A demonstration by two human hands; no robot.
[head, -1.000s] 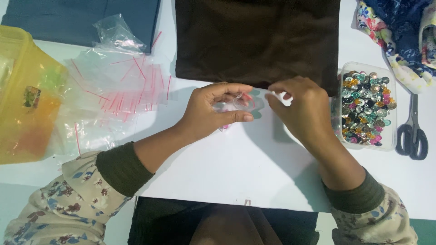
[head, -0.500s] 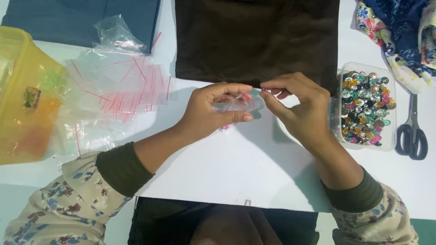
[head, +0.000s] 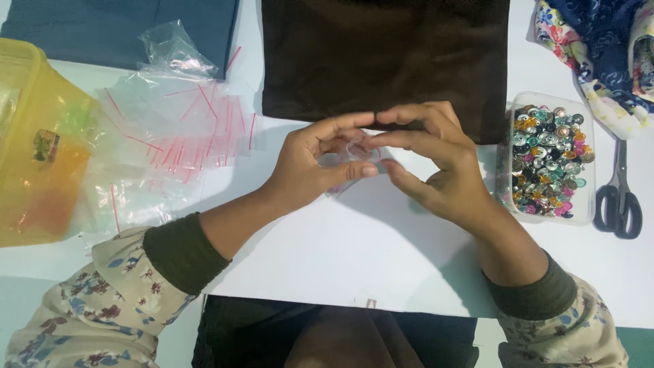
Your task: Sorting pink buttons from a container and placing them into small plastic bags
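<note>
Clear plastic, a small zip bag (head: pixel 351 160) sits pinched between both hands above the white table (head: pixel 354 252): left hand (head: pixel 310 163) grasps its left end, right hand (head: pixel 436 160) its right, long axis crosswise. Right of the bag, a bead tray (head: pixel 548 160); left, spare bags (head: pixel 184 129).

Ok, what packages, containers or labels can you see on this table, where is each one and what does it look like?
Small clear bag: centre, pinched between left hand and right hand.
Pile of clear zip bags: left of the hands, flat, red seal strips.
Yellow tub: far left edge, translucent.
Label: on the tub's side, small, multicoloured.
Clear tray: right of the hands, rectangular, full of shiny multicoloured buttons.
</note>
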